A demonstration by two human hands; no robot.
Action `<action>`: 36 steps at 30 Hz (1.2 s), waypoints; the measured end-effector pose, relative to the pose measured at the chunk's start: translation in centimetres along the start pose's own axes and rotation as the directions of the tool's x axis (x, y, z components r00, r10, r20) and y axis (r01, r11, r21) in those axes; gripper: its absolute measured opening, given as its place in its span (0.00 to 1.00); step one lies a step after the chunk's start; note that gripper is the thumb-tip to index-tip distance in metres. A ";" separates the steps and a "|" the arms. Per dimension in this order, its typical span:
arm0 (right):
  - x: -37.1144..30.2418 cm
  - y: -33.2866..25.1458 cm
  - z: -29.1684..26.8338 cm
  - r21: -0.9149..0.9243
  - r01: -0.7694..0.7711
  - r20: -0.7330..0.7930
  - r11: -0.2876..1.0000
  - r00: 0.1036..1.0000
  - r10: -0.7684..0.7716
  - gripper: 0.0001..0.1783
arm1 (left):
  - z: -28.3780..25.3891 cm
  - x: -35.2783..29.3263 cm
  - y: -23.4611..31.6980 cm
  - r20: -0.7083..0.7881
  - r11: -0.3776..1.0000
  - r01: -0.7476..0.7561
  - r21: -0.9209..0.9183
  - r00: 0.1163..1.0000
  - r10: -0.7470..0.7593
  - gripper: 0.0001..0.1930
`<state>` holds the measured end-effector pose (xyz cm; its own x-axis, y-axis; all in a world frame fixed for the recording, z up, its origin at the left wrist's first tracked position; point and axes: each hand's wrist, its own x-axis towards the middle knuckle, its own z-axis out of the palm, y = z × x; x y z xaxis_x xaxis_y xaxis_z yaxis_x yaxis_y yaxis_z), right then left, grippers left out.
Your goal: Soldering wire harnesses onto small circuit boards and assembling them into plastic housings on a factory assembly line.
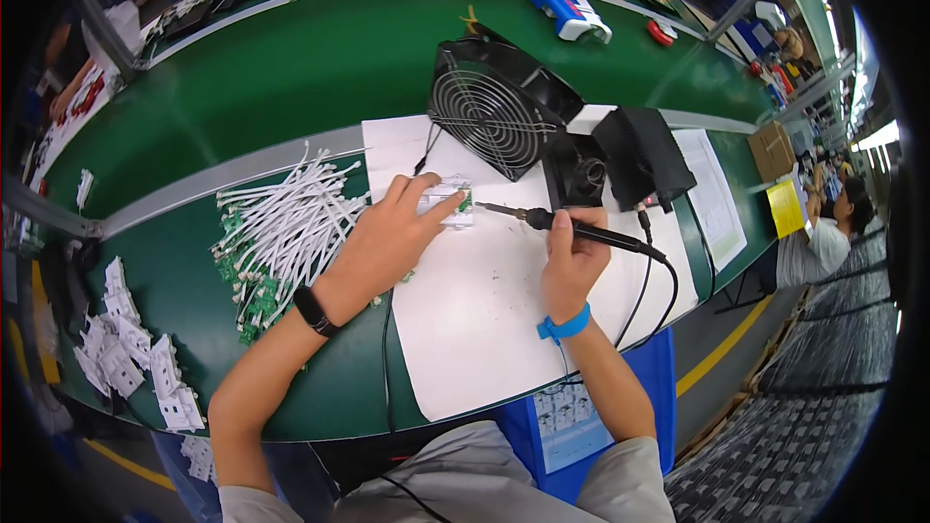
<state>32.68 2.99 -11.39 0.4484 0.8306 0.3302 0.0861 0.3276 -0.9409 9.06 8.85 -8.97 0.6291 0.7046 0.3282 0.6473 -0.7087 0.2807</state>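
A head-worn fisheye view faces down from close above the counter [334,392], spanning mid-frame.

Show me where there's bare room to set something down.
Bare: the near part of the white sheet, between the black cable and the right hand; the green surface beyond the metal rail, left of the black fan. Crowded: the white plastic parts and cable pile left of the left hand.

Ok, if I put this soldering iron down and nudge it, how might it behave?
The soldering iron could roll a little, since it looks rounded. The black cable looping from its back end would probably drag or twist it. Its slim shape suggests fairly low weight.
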 end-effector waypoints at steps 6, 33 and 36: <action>0.1 -0.7 0.4 0.000 0.002 0.041 1.000 0.999 -0.002 0.06 | -0.5 0.2 0.0 0.025 0.999 -0.006 -0.033 1.000 0.006 0.25; 0.2 -1.1 0.4 0.036 0.033 -0.024 0.999 0.999 -0.032 0.08 | -1.4 0.6 0.4 0.072 0.997 -0.024 -0.077 0.997 0.029 0.27; 0.0 -1.0 0.2 0.000 0.056 -0.052 0.998 0.997 -0.056 0.08 | -1.5 0.9 0.6 0.037 0.997 -0.032 -0.071 0.999 0.035 0.23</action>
<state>32.43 2.77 -10.39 0.4887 0.7863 0.3780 0.1107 0.3739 -0.9209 9.36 9.00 -7.20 0.6669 0.6803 0.3039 0.5944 -0.7317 0.3336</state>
